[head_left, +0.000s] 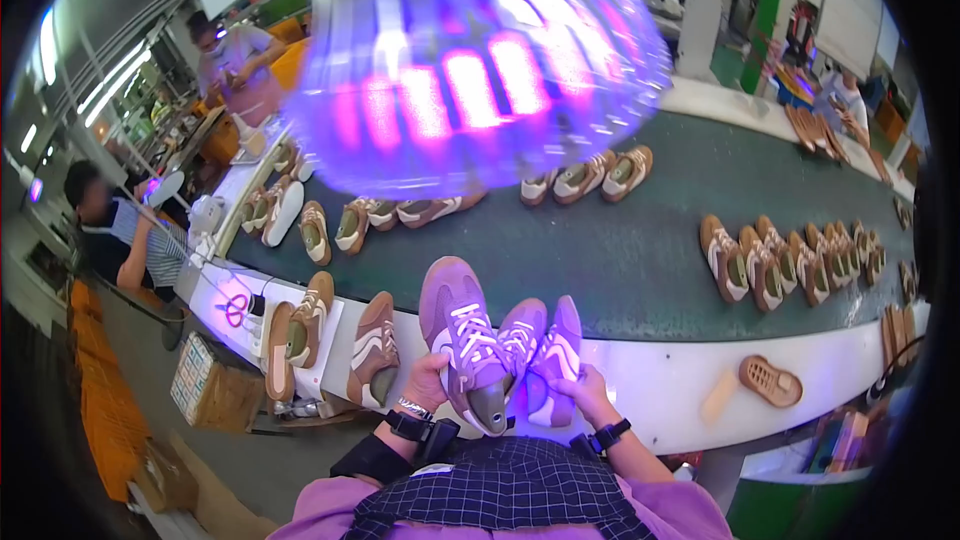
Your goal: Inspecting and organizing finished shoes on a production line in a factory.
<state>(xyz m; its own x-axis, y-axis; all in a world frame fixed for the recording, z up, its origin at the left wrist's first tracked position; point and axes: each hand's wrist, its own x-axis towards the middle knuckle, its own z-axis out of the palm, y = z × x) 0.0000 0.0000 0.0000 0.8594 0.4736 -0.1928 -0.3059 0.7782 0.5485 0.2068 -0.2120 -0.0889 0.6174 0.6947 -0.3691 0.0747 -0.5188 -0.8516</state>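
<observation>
My left hand [428, 384] grips a tan suede sneaker [462, 315] with white laces by its heel side, toe pointing up and away. Beside it, my right hand [588, 392] is closed around another sneaker [556, 358], turned so that its side with a pale stripe shows. Between these two, a third laced sneaker [521, 330] leans against them; what supports it is hidden. Purple light from the lamp [470, 165] overhead tints all three. Near my left hand, a single sneaker [374, 345] rests on the white ledge.
A green conveyor belt [620, 250] carries rows of sneakers [765, 265]. On the white ledge [650, 380] lie a shoe sole [770, 381] at right and a sneaker [312, 320] beside an upright sole [279, 355] at left. Co-workers [235, 60] sit beyond the belt and at left.
</observation>
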